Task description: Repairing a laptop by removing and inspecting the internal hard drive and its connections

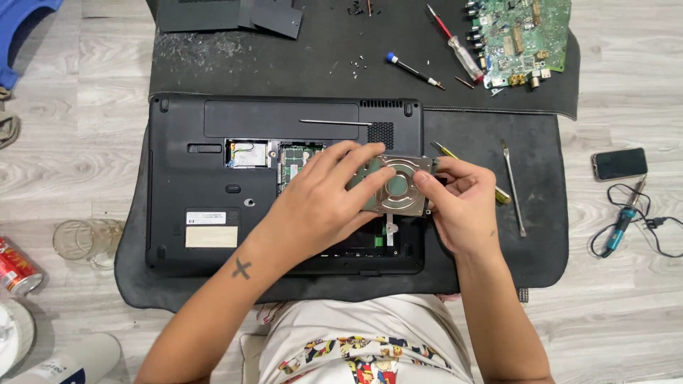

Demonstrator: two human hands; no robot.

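Observation:
A black laptop (213,142) lies upside down on a dark mat (541,213), with its bottom covers off and open bays showing. Both hands hold a silver hard drive (400,186) just above the laptop's right side. My left hand (324,206) grips its left edge, fingers spread over the top. My right hand (462,206) pinches its right edge with thumb and fingers. The bay under the drive is partly hidden by my hands.
On the mat lie a green circuit board (519,35), two screwdrivers (416,71), a metal pry tool (512,188), loose screws (359,64) and black cover plates (235,14). On the floor are a phone (619,163), a soldering iron (620,224), a glass (85,240) and a can (18,267).

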